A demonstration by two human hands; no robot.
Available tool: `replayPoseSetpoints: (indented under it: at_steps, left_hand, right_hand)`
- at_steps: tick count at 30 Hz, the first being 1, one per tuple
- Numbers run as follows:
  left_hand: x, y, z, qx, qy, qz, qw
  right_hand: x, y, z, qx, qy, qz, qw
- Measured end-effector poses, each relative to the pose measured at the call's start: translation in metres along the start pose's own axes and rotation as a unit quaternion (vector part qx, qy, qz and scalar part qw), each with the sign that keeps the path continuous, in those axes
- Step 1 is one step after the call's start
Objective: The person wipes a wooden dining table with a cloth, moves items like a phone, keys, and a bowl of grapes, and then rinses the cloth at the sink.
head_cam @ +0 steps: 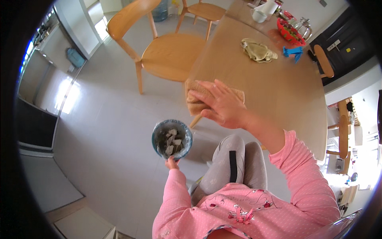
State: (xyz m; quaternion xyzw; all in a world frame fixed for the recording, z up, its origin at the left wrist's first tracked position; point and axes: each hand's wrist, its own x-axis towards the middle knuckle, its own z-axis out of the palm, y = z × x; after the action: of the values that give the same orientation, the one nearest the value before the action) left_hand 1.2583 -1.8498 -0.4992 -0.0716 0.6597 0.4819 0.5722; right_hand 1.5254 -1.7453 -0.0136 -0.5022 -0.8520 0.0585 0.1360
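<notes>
My left hand (172, 163) grips the near rim of a round teal trash bin (154, 140), lined with a plastic bag and holding crumpled whitish scraps (173, 140). The bin is over the floor, just below the table's left corner. My right hand (222, 104) lies with spread fingers on a folded tan cloth (194, 103) at the corner of the wooden table (277, 89). The thumb is low on the cloth's near side. Whether the fingers grip the cloth or only press on it is hard to see.
A crumpled yellowish cloth (258, 51), a blue plastic item (294, 53), a red fruit basket (289, 33), a glass pitcher (304, 28) and a white cup (259, 15) are on the table's far part. A wooden chair (174, 55) stands beside its left edge, with another chair (207, 11) behind.
</notes>
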Motion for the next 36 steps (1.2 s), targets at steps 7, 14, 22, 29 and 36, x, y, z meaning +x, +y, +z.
replayPoseSetpoints:
  at_steps: [7, 14, 22, 29, 36]
  left_hand:
    - [0.016, -0.006, -0.013, -0.005, -0.002, -0.013, 1.000]
    - [0.015, -0.014, -0.010, -0.027, 0.012, -0.016, 0.999]
    - [0.046, -0.031, -0.029, -0.063, -0.007, -0.054, 0.997]
    - [0.058, -0.041, -0.045, 0.017, -0.008, -0.013, 1.000]
    - [-0.054, 0.013, 0.009, 0.249, 0.160, 0.051, 0.954]
  right_hand:
    - [0.001, -0.001, -0.001, 0.001, -0.020, 0.024, 0.999]
    - [0.002, 0.004, 0.006, -0.017, -0.030, 0.043, 0.998]
    - [0.022, 0.010, 0.007, 0.009, -0.006, 0.041, 0.999]
    - [0.042, 0.005, 0.005, 0.013, 0.024, 0.040, 0.999]
    - [0.067, 0.072, 0.029, -0.067, 0.137, 0.137, 0.979]
